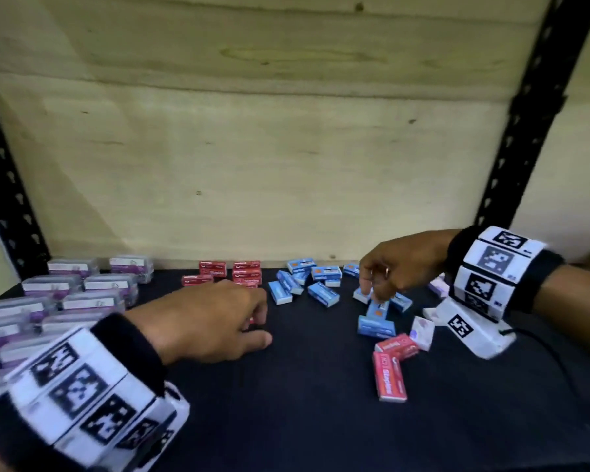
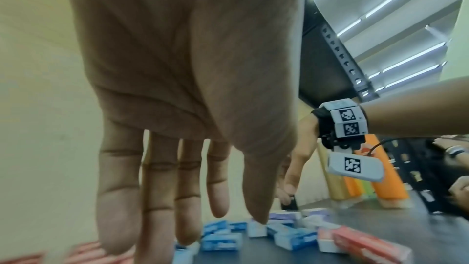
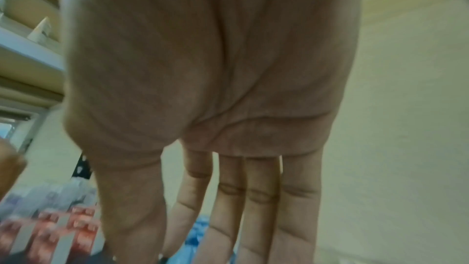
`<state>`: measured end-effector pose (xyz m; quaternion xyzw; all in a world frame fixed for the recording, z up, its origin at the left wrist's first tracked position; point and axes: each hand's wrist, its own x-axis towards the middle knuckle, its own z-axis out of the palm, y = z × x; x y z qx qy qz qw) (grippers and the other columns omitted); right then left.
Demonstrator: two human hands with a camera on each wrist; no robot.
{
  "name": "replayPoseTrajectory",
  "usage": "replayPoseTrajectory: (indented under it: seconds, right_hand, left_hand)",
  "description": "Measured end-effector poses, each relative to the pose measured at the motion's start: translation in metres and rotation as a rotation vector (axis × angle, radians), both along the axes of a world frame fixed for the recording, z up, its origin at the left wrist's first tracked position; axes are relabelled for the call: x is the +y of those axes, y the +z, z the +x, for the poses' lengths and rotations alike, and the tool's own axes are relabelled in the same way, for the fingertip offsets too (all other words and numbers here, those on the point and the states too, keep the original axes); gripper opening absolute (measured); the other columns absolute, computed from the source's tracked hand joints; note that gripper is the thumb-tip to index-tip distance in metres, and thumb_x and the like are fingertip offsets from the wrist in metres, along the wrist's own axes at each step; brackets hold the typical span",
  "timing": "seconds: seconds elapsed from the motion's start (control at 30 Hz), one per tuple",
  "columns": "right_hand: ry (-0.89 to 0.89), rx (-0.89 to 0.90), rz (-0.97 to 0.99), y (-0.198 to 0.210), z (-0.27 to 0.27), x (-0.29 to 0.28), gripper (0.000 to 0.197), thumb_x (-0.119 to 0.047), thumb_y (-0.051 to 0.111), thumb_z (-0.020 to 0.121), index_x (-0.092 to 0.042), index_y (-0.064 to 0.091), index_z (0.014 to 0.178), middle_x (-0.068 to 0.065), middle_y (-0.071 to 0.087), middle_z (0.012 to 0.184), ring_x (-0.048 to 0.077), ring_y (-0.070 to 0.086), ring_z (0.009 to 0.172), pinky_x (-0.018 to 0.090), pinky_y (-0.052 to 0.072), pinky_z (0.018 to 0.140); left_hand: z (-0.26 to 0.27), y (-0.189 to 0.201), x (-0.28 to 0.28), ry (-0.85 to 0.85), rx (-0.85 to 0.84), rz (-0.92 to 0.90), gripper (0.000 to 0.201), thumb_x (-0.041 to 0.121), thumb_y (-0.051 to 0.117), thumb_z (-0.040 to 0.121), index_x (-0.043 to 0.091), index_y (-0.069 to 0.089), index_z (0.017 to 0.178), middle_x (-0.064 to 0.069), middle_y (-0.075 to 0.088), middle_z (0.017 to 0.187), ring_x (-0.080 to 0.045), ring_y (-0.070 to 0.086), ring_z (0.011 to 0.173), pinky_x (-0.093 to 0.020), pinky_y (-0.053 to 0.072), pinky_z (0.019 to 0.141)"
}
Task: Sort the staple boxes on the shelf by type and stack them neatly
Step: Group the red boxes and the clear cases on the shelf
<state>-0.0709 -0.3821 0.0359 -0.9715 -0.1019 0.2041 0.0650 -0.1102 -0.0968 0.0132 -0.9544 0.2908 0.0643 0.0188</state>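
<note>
Head view: left hand hovers at 7 o'clock on shelf, fingers loosely curled, holding nothing visible. Right hand at 3 o'clock, fingertips reaching down onto blue staple boxes; grip cannot be told. Red staple boxes lie at 5 o'clock; purple boxes stacked at 9 o'clock.
Left wrist view: fingers straight, apart.
Right wrist view: fingers straight, together.

I see clear-cased boxes far left on shelf; a stacked group at back centre; a loose scatter right of it; two more boxes nearer front, right.
</note>
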Motion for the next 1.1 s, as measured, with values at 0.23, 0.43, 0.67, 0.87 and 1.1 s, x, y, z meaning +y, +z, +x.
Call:
replayPoseTrajectory:
  seconds: [0.23,0.43,0.67,0.87,1.1]
  right_hand:
    - [0.023,0.091,0.057,-0.032,-0.035,-0.031,0.031,-0.008,0.073,0.082,-0.023,0.067,0.109,-0.012,0.069,0.074,-0.002,0.058,0.065,0.010,0.042,0.061]
    - [0.033,0.015,0.041,-0.043,-0.053,-0.039,0.036,-0.022,0.080,0.081,-0.030,0.064,0.112,-0.012,0.063,0.078,-0.002,0.054,0.065,0.011,0.039,0.061]
    - [0.029,-0.056,-0.056,-0.048,-0.052,-0.033,0.036,-0.030,0.081,0.079,-0.029,0.063,0.110,-0.012,0.059,0.087,0.003,0.053,0.073,0.018,0.039,0.063]
    - [0.055,-0.050,-0.076,-0.046,-0.050,-0.024,0.038,-0.028,0.082,0.077,-0.029,0.064,0.110,-0.003,0.063,0.102,0.012,0.059,0.084,0.026,0.048,0.075]
    - [0.069,-0.054,-0.107,-0.045,-0.048,-0.016,0.039,-0.037,0.083,0.073,-0.030,0.063,0.106,-0.007,0.063,0.103,0.009,0.058,0.081,0.030,0.052,0.077]
  left_hand:
    - [-0.007,-0.022,-0.091,-0.241,0.089,-0.091,0.047,0.063,0.058,0.086,0.029,0.055,0.117,0.011,0.061,0.106,-0.013,0.057,0.093,-0.031,0.050,0.086]
    - [-0.012,-0.035,-0.124,-0.275,0.130,-0.059,0.059,0.069,0.065,0.077,0.027,0.056,0.117,0.005,0.060,0.108,-0.017,0.057,0.095,-0.034,0.050,0.084]
    - [-0.014,-0.031,-0.120,-0.253,0.099,-0.002,0.054,0.067,0.069,0.075,0.021,0.061,0.103,0.002,0.063,0.098,-0.019,0.060,0.088,-0.037,0.053,0.077]
    - [-0.009,-0.026,-0.098,-0.196,0.068,0.116,0.050,0.063,0.064,0.079,0.017,0.065,0.096,0.003,0.058,0.085,-0.018,0.059,0.080,-0.031,0.050,0.065]
    - [0.003,-0.023,-0.077,-0.109,0.107,0.139,0.054,0.067,0.061,0.078,0.018,0.069,0.100,0.001,0.067,0.093,-0.018,0.064,0.085,-0.038,0.056,0.077]
